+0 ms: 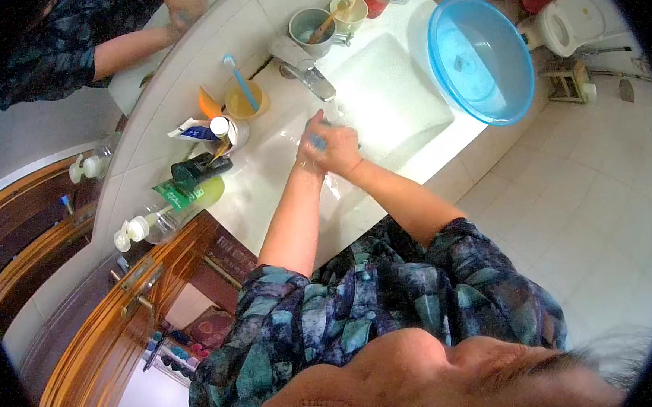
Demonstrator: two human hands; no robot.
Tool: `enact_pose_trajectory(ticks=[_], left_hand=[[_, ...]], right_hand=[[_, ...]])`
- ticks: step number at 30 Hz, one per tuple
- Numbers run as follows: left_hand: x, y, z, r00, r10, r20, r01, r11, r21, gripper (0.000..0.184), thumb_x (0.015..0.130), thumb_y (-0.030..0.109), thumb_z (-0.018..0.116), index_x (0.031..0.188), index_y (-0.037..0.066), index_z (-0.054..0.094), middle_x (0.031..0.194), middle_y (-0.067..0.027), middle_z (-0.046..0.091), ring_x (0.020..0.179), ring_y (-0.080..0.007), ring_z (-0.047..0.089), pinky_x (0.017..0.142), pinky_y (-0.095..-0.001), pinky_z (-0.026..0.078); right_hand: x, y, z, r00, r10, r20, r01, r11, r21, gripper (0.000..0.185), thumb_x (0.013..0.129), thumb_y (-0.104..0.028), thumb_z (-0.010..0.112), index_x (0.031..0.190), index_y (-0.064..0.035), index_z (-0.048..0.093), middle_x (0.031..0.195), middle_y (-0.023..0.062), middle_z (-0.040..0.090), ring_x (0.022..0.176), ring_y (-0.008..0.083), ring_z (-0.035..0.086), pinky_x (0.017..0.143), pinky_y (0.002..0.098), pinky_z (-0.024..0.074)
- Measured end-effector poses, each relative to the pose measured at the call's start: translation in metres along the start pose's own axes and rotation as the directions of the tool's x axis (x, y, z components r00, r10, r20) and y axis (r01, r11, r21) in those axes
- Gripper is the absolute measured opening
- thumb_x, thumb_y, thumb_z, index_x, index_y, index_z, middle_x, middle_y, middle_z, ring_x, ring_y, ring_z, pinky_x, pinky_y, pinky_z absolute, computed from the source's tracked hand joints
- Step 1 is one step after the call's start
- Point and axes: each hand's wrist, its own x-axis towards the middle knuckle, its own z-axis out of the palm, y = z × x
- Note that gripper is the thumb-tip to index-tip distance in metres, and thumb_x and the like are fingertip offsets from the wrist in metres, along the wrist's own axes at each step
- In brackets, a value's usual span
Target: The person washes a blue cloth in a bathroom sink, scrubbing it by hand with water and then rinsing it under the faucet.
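Over the white sink (390, 99), just below the metal faucet (310, 74), my two hands are pressed together. My left hand (310, 146) and my right hand (340, 150) are closed around a small blue object (318, 140). Only part of that object shows between the fingers, so I cannot make out what it is. Both hands look wet, and water glistens on the sink around them.
A large blue basin (481, 60) stands at the right end of the counter. Behind the faucet are a metal mug (309, 31) and a pale cup (349, 12). A yellow cup (247, 100) with a toothbrush, tubes and a clear pump bottle (159, 225) line the left side.
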Motion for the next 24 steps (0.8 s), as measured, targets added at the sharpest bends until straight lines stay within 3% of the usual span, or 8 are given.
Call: enact_pose_trajectory(ticks=[3,5,8,12,15,19,23,24], left_hand=[[-0.004,0.002,0.035,0.953,-0.065,-0.297,0.077,0.997,0.030,0.034,0.092,0.033,0.048,0.115,0.009,0.052,0.109,-0.0070,0.060,0.095,-0.0197,0.060,0.084,-0.0394,0.049],[0.002,-0.009,0.032,0.969,-0.085,-0.231,0.087,0.996,-0.001,0.033,0.090,0.033,0.053,0.113,0.010,0.052,0.110,-0.0063,0.057,0.102,-0.0203,0.057,0.090,-0.0393,0.046],[-0.003,-0.007,0.050,0.944,-0.041,-0.327,0.034,0.999,-0.027,0.032,0.088,0.029,0.058,0.110,0.008,0.051,0.112,-0.0064,0.055,0.105,-0.0226,0.054,0.095,-0.0402,0.043],[0.008,0.021,0.038,0.947,0.067,-0.313,-0.051,0.997,0.058,0.036,0.087,0.028,0.056,0.115,0.007,0.048,0.116,-0.0069,0.052,0.109,-0.0241,0.050,0.097,-0.0444,0.038],[0.009,0.032,0.035,0.838,0.161,-0.522,0.038,0.936,0.349,0.041,0.088,0.032,0.051,0.123,0.011,0.045,0.129,-0.0052,0.045,0.120,-0.0250,0.041,0.098,-0.0618,0.028],[0.017,0.026,0.023,0.867,-0.072,-0.494,0.223,0.941,0.256,0.052,0.090,0.044,0.046,0.134,0.017,0.038,0.140,-0.0043,0.036,0.126,-0.0288,0.035,0.101,-0.0648,0.019],[0.013,0.029,0.032,0.885,-0.252,-0.391,0.187,0.962,-0.197,0.054,0.091,0.049,0.045,0.132,0.014,0.039,0.137,-0.0073,0.039,0.125,-0.0317,0.040,0.095,-0.0556,0.039],[0.009,0.028,0.036,0.883,-0.232,-0.408,0.221,0.972,-0.076,0.052,0.089,0.045,0.049,0.129,0.012,0.042,0.134,-0.0107,0.041,0.117,-0.0306,0.044,0.088,-0.0482,0.046]], right_hand=[[0.018,0.029,0.005,0.938,0.326,-0.114,-0.324,0.945,0.036,0.033,0.074,-0.044,0.062,0.081,-0.0117,0.067,0.070,0.0159,0.064,0.064,0.0358,0.063,0.060,0.0443,0.0498],[0.031,0.062,-0.004,0.812,0.557,-0.174,-0.530,0.829,0.179,0.038,0.074,-0.044,0.062,0.078,-0.0068,0.067,0.065,0.0171,0.062,0.064,0.0336,0.063,0.064,0.0425,0.0503],[0.027,0.091,0.009,0.763,0.642,0.082,-0.615,0.680,0.398,0.041,0.079,-0.043,0.062,0.090,-0.0033,0.065,0.077,0.0160,0.066,0.073,0.0277,0.064,0.069,0.0391,0.0510],[0.040,0.114,0.009,0.620,0.456,0.638,-0.589,-0.266,0.763,0.042,0.087,-0.028,0.062,0.117,-0.0019,0.047,0.108,0.0110,0.058,0.096,0.0242,0.059,0.083,0.0400,0.0511],[0.049,0.084,-0.012,0.712,0.306,0.633,-0.591,-0.227,0.774,0.036,0.089,-0.019,0.060,0.117,-0.0022,0.046,0.105,0.0107,0.057,0.096,0.0237,0.059,0.083,0.0385,0.0515],[0.055,0.063,-0.007,0.710,0.334,0.619,-0.538,-0.309,0.784,0.035,0.088,-0.012,0.060,0.118,-0.0019,0.046,0.106,0.0110,0.057,0.095,0.0234,0.060,0.083,0.0378,0.0512],[0.043,0.044,-0.031,0.779,0.224,0.586,-0.627,0.244,0.740,0.049,0.086,-0.020,0.064,0.126,-0.0029,0.042,0.112,0.0094,0.055,0.101,0.0170,0.056,0.084,0.0302,0.0476],[0.038,0.043,-0.039,0.787,0.222,0.576,-0.617,0.295,0.729,0.049,0.085,-0.020,0.065,0.125,-0.0034,0.043,0.110,0.0093,0.057,0.098,0.0170,0.057,0.081,0.0296,0.0481]])
